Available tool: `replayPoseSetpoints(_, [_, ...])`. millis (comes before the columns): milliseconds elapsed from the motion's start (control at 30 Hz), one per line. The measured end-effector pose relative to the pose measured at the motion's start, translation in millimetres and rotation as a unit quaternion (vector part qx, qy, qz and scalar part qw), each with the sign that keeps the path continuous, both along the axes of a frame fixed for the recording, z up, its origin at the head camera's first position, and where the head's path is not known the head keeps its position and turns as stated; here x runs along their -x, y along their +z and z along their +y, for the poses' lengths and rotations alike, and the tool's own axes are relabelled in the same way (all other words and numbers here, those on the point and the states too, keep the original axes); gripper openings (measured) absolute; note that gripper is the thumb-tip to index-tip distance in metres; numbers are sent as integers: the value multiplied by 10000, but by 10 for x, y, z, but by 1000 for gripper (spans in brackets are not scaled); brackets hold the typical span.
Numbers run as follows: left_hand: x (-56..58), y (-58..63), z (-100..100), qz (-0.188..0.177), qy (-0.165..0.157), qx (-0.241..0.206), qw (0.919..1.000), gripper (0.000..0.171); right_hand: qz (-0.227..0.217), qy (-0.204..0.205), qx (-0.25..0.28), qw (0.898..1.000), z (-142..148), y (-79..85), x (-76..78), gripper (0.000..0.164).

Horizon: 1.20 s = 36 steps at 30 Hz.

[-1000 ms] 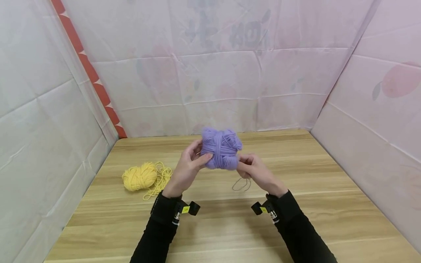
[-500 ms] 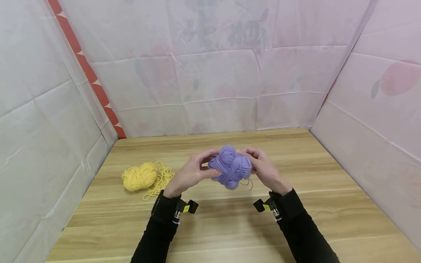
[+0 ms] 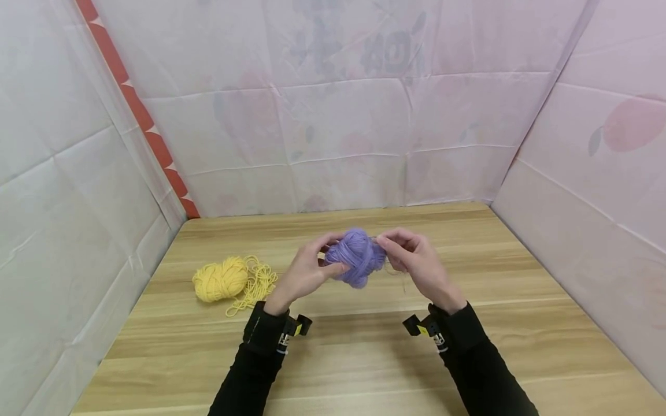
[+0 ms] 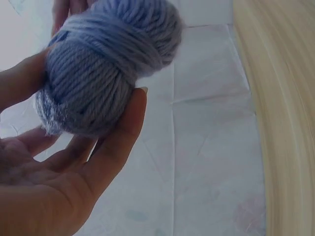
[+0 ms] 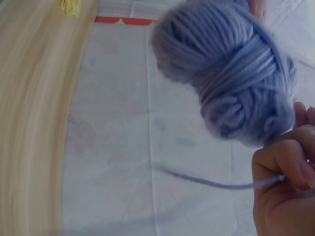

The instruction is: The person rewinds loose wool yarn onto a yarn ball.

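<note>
A purple ball of yarn [image 3: 356, 255] is held up over the table, bound round its middle by crossing strands. My left hand [image 3: 306, 270] grips it from the left, thumb in front and fingers behind; in the left wrist view the ball [image 4: 93, 73] sits between thumb and fingers. At the ball's right side my right hand [image 3: 416, 260] pinches a strand of its yarn. The right wrist view shows that purple strand [image 5: 221, 186] trailing out from between the curled fingers [image 5: 280, 157], with the ball [image 5: 231, 69] just above the hand.
A yellow ball of yarn [image 3: 221, 279] lies on the wooden table [image 3: 343, 370] at the left, with a loose tangle of yellow yarn [image 3: 257, 283] beside it, close to my left forearm. White patterned sheets [image 3: 348, 121] stand round the back and both sides.
The purple ball has come down and been turned in the left hand. My right hand has moved up and slightly right along its side with the strand. The yellow yarn stays put.
</note>
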<state>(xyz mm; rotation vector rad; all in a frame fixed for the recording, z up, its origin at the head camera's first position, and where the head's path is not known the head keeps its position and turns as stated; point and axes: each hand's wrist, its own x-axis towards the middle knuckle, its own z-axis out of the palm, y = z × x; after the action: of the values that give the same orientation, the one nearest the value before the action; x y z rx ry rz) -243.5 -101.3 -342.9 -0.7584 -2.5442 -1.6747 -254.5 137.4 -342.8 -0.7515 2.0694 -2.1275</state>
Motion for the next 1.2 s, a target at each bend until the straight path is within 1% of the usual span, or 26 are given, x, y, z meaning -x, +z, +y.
replayPoseSetpoints(100, [1,1,10,58,338,-148,9993,56,273,31,-152,9995,-32,15,-40,21])
replayPoseSetpoints(167, [2,-3,18,55,548,-304,9980,56,372,48,-273,9989,-55,13,-63,23])
replayPoseSetpoints(300, [-3,-8,34,60,887,-681,9937,55,404,108,-617,9972,-121,-10,-96,25])
replayPoseSetpoints(400, [-10,-7,45,105,1071,-953,9896,53,428,220,-791,9957,-178,-33,-115,24])
replayPoseSetpoints(500, [-7,-9,53,156,1220,-1192,9852,52,487,296,-810,9951,-232,-47,-132,23])
replayPoseSetpoints(567, [-5,-7,58,160,1314,-1295,9827,51,499,268,-849,9948,-264,-55,-142,23])
replayPoseSetpoints(700, [9,-3,66,68,1450,-1580,9767,52,526,195,-1097,9924,-313,-81,-147,22])
replayPoseSetpoints(867, [18,10,65,-78,1440,-2090,9672,50,611,242,-1253,9899,-355,-135,-98,19])
replayPoseSetpoints(933, [13,19,59,-146,1350,-2301,9636,50,591,331,-1200,9905,-361,-162,-69,19])
replayPoseSetpoints(1033, [4,31,44,-332,1104,-2639,9576,50,374,457,-1068,9925,-356,-194,-34,21])
replayPoseSetpoints(1200, [-21,57,21,-714,563,-3196,9432,50,-129,671,-905,9935,-297,-224,24,26])
